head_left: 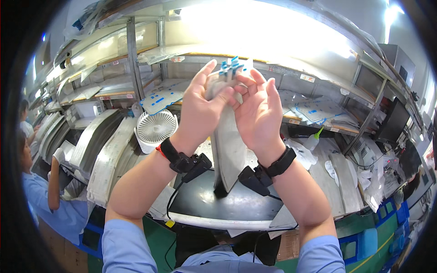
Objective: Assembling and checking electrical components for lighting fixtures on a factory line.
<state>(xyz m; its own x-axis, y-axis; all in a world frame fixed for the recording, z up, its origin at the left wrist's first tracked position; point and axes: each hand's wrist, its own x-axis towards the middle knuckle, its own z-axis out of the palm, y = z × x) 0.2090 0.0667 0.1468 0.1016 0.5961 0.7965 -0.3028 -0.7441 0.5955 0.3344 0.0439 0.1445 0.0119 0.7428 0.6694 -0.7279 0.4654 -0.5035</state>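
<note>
Both hands raised together at chest height, left hand [200,111] and right hand [257,113] pinching the top of a long grey panel [227,154] standing upright on the dark mat [227,202]. Panel looks thin, stiff, light; grip edges near the blue tabs [230,66]. Behind: white fan [155,129], shelves [136,59].

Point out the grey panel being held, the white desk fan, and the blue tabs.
grey panel [229,157]: head view, lower face below the hands.
white desk fan [156,128]: head view, grille centre.
blue tabs [231,65]: head view, panel's top edge.
</note>
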